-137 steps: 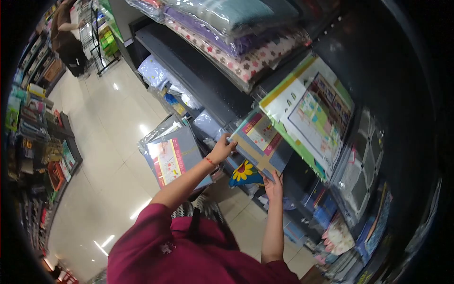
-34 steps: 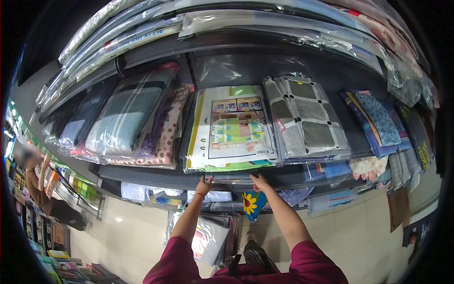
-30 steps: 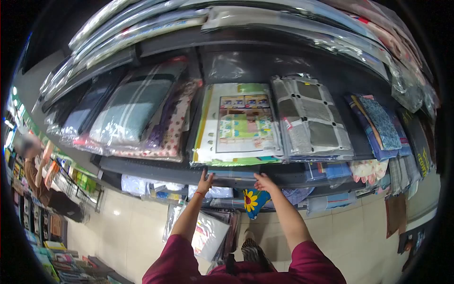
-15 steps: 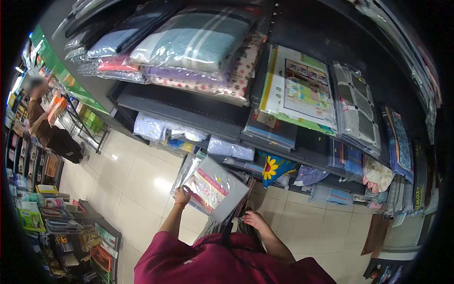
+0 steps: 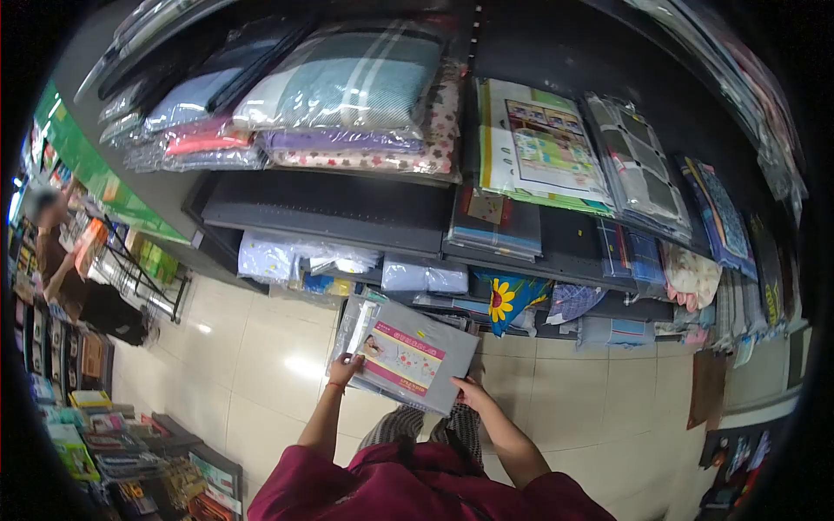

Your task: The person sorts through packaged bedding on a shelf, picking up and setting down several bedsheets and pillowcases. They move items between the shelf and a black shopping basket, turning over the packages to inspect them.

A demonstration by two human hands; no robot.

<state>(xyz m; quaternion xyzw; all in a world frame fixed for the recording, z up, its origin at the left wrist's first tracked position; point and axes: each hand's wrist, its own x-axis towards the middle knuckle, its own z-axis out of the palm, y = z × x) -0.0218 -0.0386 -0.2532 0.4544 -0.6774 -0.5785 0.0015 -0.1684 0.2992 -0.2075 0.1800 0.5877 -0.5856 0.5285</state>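
Flat plastic-wrapped grey fabric packages are held in front of my body. The top package (image 5: 439, 339) carries a pink and cream label (image 5: 400, 360) with a printed picture and flowers. My left hand (image 5: 345, 369) is closed round the left edge of the stack, where other clear-wrapped packages (image 5: 352, 317) show behind. At the lower right edge, my right hand (image 5: 469, 392) pinches the package with its thumb on top. The fingers under the stack are hidden.
Dark shelves (image 5: 321, 217) ahead hold wrapped folded fabrics (image 5: 347, 87) and a patterned green package (image 5: 543, 148). A sunflower-print cloth (image 5: 508, 300) hangs from the lower shelf. Small goods fill a low display (image 5: 130, 469) at lower left. Another person (image 5: 74, 278) stands at far left, holding an orange item.
My right hand has come up onto the right edge of the package, and the stack has turned flatter and moved slightly right. The view has shifted a little.
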